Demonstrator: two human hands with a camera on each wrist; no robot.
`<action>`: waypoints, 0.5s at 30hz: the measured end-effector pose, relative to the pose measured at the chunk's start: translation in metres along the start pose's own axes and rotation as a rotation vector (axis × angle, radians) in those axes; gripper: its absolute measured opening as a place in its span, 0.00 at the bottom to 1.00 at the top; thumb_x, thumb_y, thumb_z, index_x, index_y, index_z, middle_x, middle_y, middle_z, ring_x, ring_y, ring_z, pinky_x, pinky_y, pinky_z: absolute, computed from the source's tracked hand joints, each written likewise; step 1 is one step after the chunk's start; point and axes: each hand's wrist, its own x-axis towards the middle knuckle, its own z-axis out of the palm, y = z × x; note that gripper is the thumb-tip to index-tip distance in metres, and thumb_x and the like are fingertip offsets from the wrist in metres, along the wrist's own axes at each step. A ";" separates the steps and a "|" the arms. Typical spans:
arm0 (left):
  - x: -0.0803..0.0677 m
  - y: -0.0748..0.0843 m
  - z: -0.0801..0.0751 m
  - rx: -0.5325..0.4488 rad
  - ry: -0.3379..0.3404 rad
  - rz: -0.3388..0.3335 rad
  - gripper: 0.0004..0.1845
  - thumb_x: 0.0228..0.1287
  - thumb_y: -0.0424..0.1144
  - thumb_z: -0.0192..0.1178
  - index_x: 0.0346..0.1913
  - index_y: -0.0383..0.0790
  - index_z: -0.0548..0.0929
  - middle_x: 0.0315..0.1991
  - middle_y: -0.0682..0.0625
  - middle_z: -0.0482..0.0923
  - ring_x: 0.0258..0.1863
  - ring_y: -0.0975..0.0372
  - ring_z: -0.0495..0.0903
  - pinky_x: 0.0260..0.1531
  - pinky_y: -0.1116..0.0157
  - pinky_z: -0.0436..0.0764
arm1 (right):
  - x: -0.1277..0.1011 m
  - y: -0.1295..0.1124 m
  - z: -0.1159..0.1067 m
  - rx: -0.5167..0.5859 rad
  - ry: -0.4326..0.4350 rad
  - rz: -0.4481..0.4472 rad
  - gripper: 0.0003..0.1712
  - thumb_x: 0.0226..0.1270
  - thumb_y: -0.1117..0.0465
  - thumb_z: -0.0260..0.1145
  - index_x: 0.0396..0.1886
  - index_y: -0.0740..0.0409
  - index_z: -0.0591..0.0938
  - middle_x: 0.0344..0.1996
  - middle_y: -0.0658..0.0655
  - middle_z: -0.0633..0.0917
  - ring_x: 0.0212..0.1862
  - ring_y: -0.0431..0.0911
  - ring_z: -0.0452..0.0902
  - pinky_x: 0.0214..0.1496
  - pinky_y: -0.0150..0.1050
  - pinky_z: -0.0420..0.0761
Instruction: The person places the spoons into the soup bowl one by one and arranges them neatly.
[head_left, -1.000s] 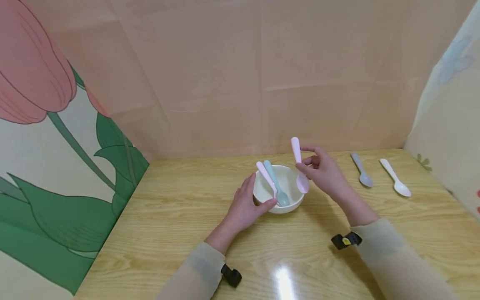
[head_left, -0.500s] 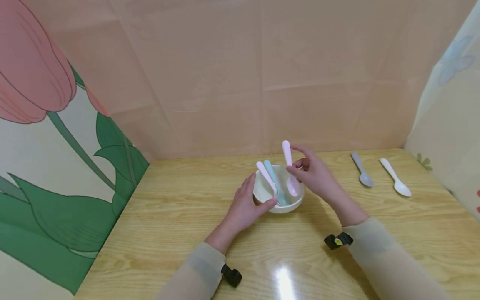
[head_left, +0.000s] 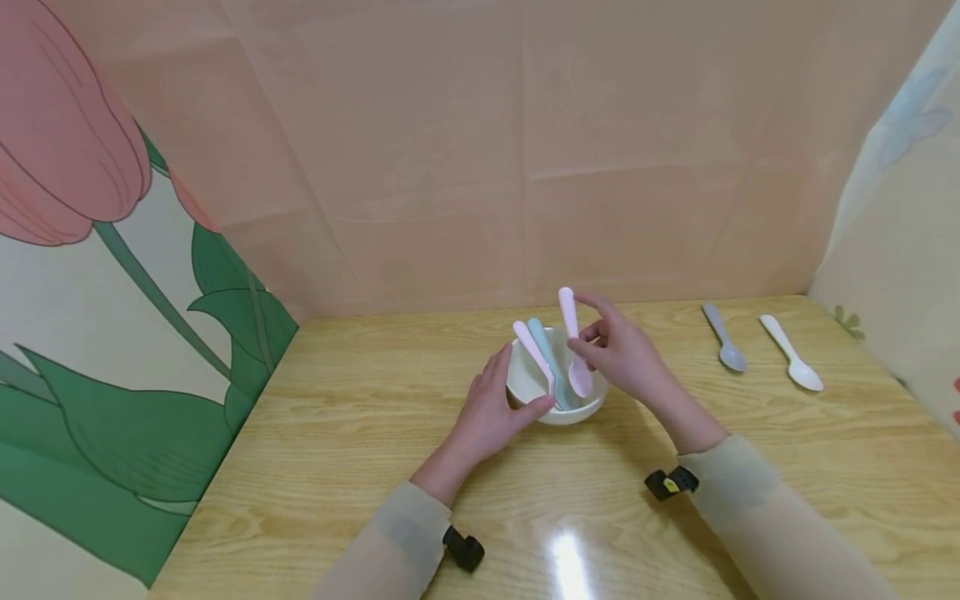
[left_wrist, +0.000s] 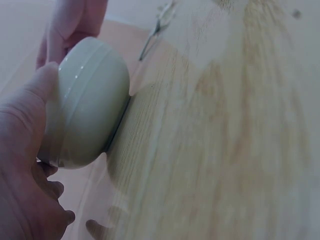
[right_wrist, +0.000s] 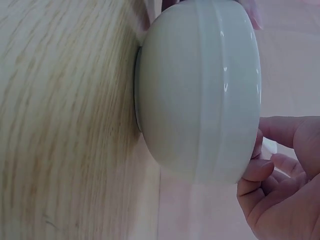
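Observation:
A white bowl (head_left: 566, 418) stands upright on the table. My left hand (head_left: 487, 417) holds it at the left, thumb on the near rim and fingers along the side; in the left wrist view the thumb lies against the bowl's wall (left_wrist: 90, 110). Inside the bowl lean a pink spoon (head_left: 531, 343) and a light teal spoon (head_left: 547, 343), handles up. With thumb and fingers my right hand (head_left: 622, 354) pinches another pink spoon (head_left: 568, 310), its scoop down within the bowl's right half. Whether that scoop touches the bottom I cannot tell. The right wrist view shows mostly the bowl's outside (right_wrist: 200, 95).
To the right on the wooden table (head_left: 337, 450) lie a grey spoon (head_left: 723, 337) and a white spoon (head_left: 791, 354). A pinkish-tan sheet (head_left: 420, 167) hangs behind the table, and a flower-printed panel (head_left: 150, 417) stands at the left.
My right hand has moved left and slightly down, bringing its pink spoon from the bowl's right rim to inside the bowl. The left hand and bowl stay put.

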 end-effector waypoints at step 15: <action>-0.001 0.002 -0.001 0.003 0.003 0.010 0.61 0.71 0.71 0.69 0.92 0.50 0.46 0.90 0.49 0.52 0.84 0.48 0.60 0.79 0.41 0.64 | -0.002 -0.001 0.005 -0.079 -0.032 0.036 0.47 0.81 0.63 0.72 0.90 0.53 0.58 0.39 0.61 0.89 0.36 0.54 0.87 0.37 0.44 0.84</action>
